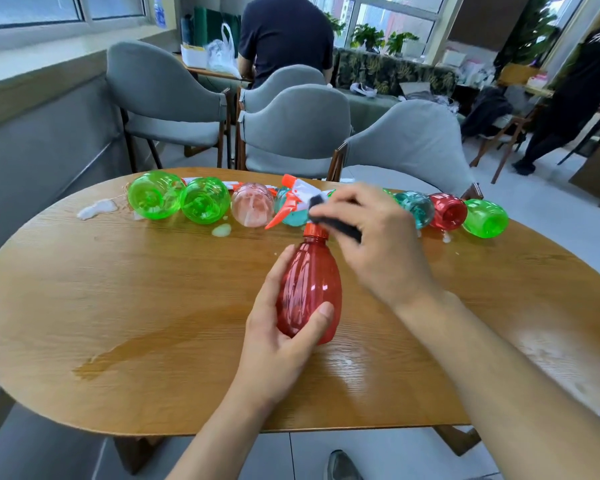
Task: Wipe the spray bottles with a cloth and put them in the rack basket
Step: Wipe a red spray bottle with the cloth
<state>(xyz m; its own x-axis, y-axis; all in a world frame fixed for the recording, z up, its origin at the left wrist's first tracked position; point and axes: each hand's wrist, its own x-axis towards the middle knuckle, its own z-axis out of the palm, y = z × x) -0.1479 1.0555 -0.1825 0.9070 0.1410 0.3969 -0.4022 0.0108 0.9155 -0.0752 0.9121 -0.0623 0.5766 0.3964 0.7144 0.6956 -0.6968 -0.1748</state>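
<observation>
Fingers (284,268) of the left hand (278,327) wrap round the belly of the red spray bottle (309,292), thumb pressed on the near side, bottle tipped with its orange cap (315,231) pointing away over the counter (118,306). Right hand (371,237) has its fingers curled, pinching a dark cloth (340,227) against the cap and neck; motion blur there, so exact contact on the spray head (293,199) is hard to tell. Spray head is white and orange, sits just past the cloth.

Step in hand, my read: wiping the top end of this bottle, body not clearly done yet. Looks early in the task, since a row of bottles lies on its side along the far edge: two green bottles (177,199), a pink bottle (252,204), a teal bottle (414,206), another red one (447,211), one more green bottle (485,218) at the right end. Foam blobs (96,208) and a wet streak (146,344) on the wood, so bottles are probably slippery.

Rack basket not in view, cannot say where it stands.

Next move likely calls for: run the cloth down the neck to the belly, turn the bottle in the left grip to reach the hidden side, keep a firm hold on wet plastic, then find the basket and set the bottle in it. Risk: the elbow knocking the rolling row behind
</observation>
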